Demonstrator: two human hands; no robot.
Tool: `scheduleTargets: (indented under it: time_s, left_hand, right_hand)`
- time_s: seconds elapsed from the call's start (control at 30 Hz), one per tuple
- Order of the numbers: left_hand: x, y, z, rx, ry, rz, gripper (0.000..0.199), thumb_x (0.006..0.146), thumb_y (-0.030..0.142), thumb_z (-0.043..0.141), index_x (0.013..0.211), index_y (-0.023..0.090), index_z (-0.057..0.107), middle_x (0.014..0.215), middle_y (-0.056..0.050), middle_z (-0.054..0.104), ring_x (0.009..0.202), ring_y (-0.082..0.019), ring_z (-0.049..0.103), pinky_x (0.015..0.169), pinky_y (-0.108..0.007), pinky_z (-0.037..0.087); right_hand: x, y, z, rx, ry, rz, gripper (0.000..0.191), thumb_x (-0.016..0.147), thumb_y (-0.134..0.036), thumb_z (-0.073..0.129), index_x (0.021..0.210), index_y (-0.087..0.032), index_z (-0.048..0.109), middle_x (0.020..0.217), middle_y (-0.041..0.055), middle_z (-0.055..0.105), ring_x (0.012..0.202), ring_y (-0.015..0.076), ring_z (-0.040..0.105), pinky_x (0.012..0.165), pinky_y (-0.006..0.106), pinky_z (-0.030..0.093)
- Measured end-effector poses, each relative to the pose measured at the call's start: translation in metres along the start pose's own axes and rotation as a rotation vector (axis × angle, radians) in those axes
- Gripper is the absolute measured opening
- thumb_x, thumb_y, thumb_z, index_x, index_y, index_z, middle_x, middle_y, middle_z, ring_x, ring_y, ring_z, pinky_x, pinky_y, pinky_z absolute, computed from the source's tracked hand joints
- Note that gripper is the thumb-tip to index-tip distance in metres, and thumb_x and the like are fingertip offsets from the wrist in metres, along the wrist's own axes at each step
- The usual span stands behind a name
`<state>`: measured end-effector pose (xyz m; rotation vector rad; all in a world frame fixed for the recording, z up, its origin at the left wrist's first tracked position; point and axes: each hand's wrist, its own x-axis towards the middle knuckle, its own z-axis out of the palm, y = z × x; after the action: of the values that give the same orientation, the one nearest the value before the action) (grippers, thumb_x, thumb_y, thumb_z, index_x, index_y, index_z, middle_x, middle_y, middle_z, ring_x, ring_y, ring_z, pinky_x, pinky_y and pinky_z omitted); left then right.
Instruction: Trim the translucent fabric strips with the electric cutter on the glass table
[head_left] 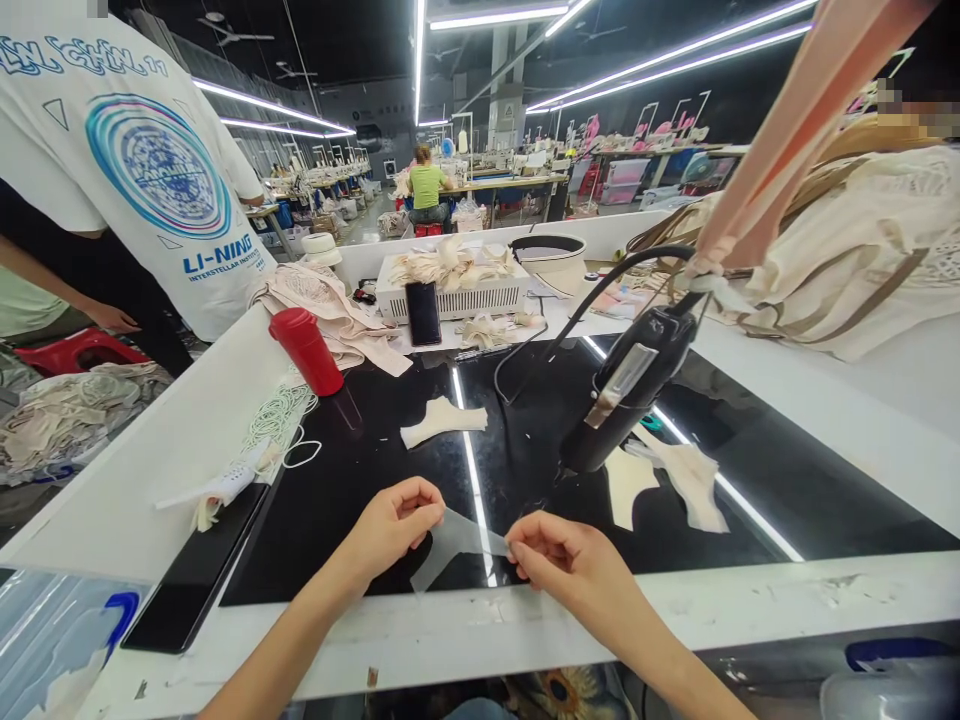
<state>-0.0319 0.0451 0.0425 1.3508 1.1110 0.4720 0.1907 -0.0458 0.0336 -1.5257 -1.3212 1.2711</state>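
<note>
A thin translucent white piece, film or sheer fabric, is stretched between my two hands just above the glossy black work surface. My left hand pinches its upper left part. At its narrow right end, the fingertips of my right hand are closed on it. Beyond my hands lies a cream shaped cut piece. To the right, a cream piece and a whiter cut piece lie beside a black hand-held tool, which hangs tilted from a peach fabric strip.
A red bottle and pale green cord sit to the left. At the back, a phone leans on a white box topped with fabric pieces. Fabric heaps lie right. A person in a white shirt stands left.
</note>
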Motion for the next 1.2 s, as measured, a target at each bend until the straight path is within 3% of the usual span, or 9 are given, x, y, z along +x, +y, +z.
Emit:
scheduleTargets:
  time_s: [0.33,0.53,0.63,0.77,0.83,0.97,1.07,1.2]
  left_hand:
    - [0.003,0.003,0.002,0.056,0.021,0.020,0.030,0.076,0.046,0.067,0.079,0.019,0.057,0.063,0.006,0.043,0.051,-0.007,0.033,0.045,-0.019,0.020]
    - [0.007,0.000,0.000,0.210,0.056,0.130,0.020,0.082,0.038,0.064,0.081,0.018,0.063,0.071,0.003,0.054,0.060,-0.011,0.044,0.056,-0.023,0.035]
    - [0.013,-0.001,0.002,0.291,0.070,0.186,0.017,0.084,0.035,0.063,0.080,0.019,0.067,0.074,0.002,0.059,0.065,-0.013,0.048,0.061,-0.024,0.037]
    - [0.022,-0.006,0.003,0.460,0.145,0.234,0.025,0.090,0.042,0.059,0.099,0.024,0.073,0.090,-0.001,0.070,0.068,-0.016,0.055,0.065,-0.027,0.041]
    - [0.027,-0.010,0.002,0.467,0.187,0.224,0.034,0.088,0.049,0.059,0.109,0.026,0.073,0.095,-0.001,0.072,0.067,-0.016,0.056,0.065,-0.027,0.043]
    - [0.034,-0.020,0.000,0.400,0.213,0.165,0.050,0.083,0.064,0.060,0.112,0.024,0.071,0.063,0.003,0.061,0.056,-0.018,0.052,0.055,-0.027,0.038]
    - [0.035,-0.026,-0.001,0.338,0.250,0.143,0.055,0.083,0.069,0.059,0.114,0.025,0.069,0.052,0.006,0.047,0.052,-0.017,0.049,0.054,-0.026,0.036]
    - [0.038,-0.032,-0.002,0.284,0.240,0.139,0.060,0.080,0.073,0.059,0.115,0.025,0.068,0.063,0.003,0.060,0.053,-0.017,0.048,0.056,-0.027,0.039]
  right_hand:
    - [0.001,0.009,0.004,-0.094,0.047,-0.129,0.015,0.087,-0.027,0.058,0.079,-0.021,0.068,0.069,0.0000,0.064,0.064,0.0153,0.057,0.059,0.025,0.043]
    - [-0.003,0.011,0.006,-0.248,0.043,-0.264,0.015,0.090,-0.019,0.054,0.083,-0.022,0.068,0.076,0.0005,0.067,0.068,0.0157,0.060,0.059,0.025,0.043]
    - [-0.002,0.012,0.006,-0.346,0.083,-0.281,0.017,0.091,-0.017,0.053,0.084,-0.022,0.068,0.075,0.0001,0.065,0.065,0.0151,0.058,0.059,0.026,0.042]
    - [-0.001,0.015,0.000,-0.427,0.157,-0.316,0.017,0.094,-0.016,0.053,0.094,-0.021,0.069,0.083,0.0023,0.068,0.074,0.0172,0.063,0.069,0.028,0.048]
    - [-0.002,0.019,-0.010,-0.444,0.199,-0.310,0.015,0.095,-0.020,0.056,0.102,-0.022,0.069,0.087,0.0025,0.069,0.074,0.0169,0.064,0.069,0.027,0.049]
    - [-0.010,0.031,-0.051,-0.603,0.442,-0.288,0.015,0.099,-0.028,0.054,0.098,-0.023,0.068,0.085,0.0018,0.070,0.072,0.0162,0.064,0.067,0.027,0.051]
    - [-0.017,0.042,-0.090,-0.734,0.619,-0.247,0.018,0.100,-0.029,0.050,0.099,-0.022,0.067,0.092,0.0047,0.071,0.077,0.0190,0.065,0.071,0.031,0.053]
    - [-0.016,0.052,-0.124,-0.840,0.733,-0.236,0.024,0.098,-0.027,0.048,0.114,-0.023,0.065,0.113,0.0117,0.069,0.102,0.0295,0.062,0.086,0.044,0.051]
